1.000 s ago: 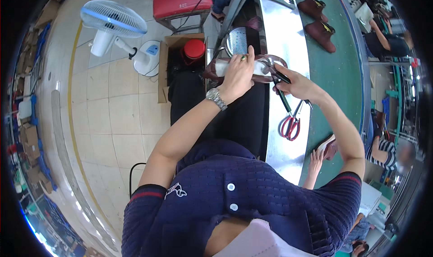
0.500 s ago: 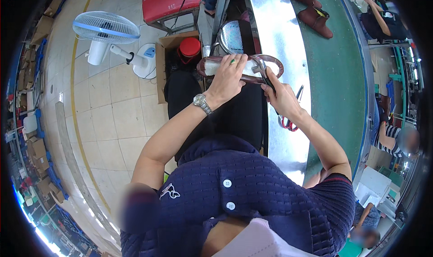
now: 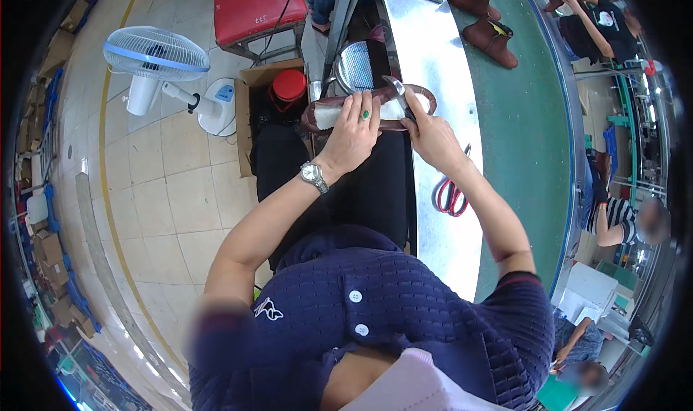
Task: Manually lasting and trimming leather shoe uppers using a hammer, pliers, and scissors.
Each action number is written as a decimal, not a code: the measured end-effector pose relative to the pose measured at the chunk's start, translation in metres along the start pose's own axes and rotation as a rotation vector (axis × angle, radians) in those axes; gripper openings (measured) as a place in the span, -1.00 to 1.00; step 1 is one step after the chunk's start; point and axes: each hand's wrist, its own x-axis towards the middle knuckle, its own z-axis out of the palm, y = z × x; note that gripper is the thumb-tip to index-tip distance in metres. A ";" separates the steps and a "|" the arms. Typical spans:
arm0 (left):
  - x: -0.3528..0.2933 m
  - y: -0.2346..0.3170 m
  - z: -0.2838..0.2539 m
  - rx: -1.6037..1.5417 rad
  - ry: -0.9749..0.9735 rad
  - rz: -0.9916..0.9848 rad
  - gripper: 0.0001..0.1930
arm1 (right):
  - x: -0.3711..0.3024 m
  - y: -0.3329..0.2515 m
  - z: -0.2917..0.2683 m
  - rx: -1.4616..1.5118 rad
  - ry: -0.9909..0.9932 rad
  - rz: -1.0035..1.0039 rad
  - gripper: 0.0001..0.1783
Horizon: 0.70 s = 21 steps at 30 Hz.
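a view from above of a seated person working over their lap. the left hand [image 3: 355, 131] lies closed over the top of a dark brown shoe [image 3: 339, 115], fingers curled round its upper and its pale lining; a watch [image 3: 314, 175] sits on that wrist. the right hand [image 3: 431, 138] pinches the shoe's far end, just beside the left grip, and a slim metal tool [image 3: 399, 90] sticks up from between its fingers; how tightly it is gripped cannot be told. the shoe lies level, held off the lap, touching the edge of the metal tabletop [image 3: 433, 57].

just below the right grip, red-handled scissors [image 3: 451, 194] lie on the tabletop, partly hidden by the forearm. well beyond the grips, two more brown shoes [image 3: 491, 39] sit on a green belt [image 3: 530, 122]. to the left of the left grip, a red canister [image 3: 289, 86] stands in a cardboard box, and further left a white fan [image 3: 155, 61] stands on the tiled floor.
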 end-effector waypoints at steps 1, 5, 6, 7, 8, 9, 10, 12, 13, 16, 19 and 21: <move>-0.005 -0.003 -0.001 0.036 -0.011 -0.005 -0.37 | 0.002 -0.003 -0.008 0.006 -0.070 -0.027 -0.40; -0.002 0.000 -0.002 0.051 0.019 -0.036 -0.38 | 0.006 -0.014 -0.040 0.364 0.041 0.104 -0.42; -0.002 0.001 -0.002 0.044 0.026 -0.043 -0.38 | 0.007 -0.009 -0.033 0.365 0.038 0.103 -0.42; 0.001 0.004 -0.002 0.039 0.029 -0.035 -0.38 | 0.009 0.003 -0.020 0.235 0.080 0.062 -0.44; 0.002 0.004 -0.001 0.061 0.022 -0.037 -0.38 | 0.011 0.007 -0.010 0.108 0.119 0.019 -0.45; 0.002 0.004 0.000 0.083 0.016 -0.038 -0.38 | 0.010 0.010 -0.002 0.052 0.043 0.054 -0.44; -0.003 0.000 -0.001 0.088 0.012 -0.038 -0.38 | 0.013 0.005 -0.006 0.058 0.044 0.052 -0.44; -0.004 -0.001 0.000 0.055 0.032 -0.052 -0.39 | 0.019 0.002 -0.029 0.117 -0.054 -0.023 -0.42; -0.003 0.001 0.000 0.056 0.032 -0.056 -0.39 | 0.018 0.004 -0.028 0.147 0.029 -0.008 -0.42; 0.000 0.004 0.000 0.054 0.037 -0.069 -0.39 | 0.018 0.006 -0.027 0.134 -0.014 0.005 -0.42; -0.001 0.002 0.002 0.060 0.052 -0.081 -0.38 | 0.019 0.005 -0.025 0.117 -0.071 0.034 -0.44; -0.001 -0.001 0.000 0.080 0.043 -0.071 -0.39 | 0.021 0.000 -0.027 0.118 -0.030 -0.002 -0.41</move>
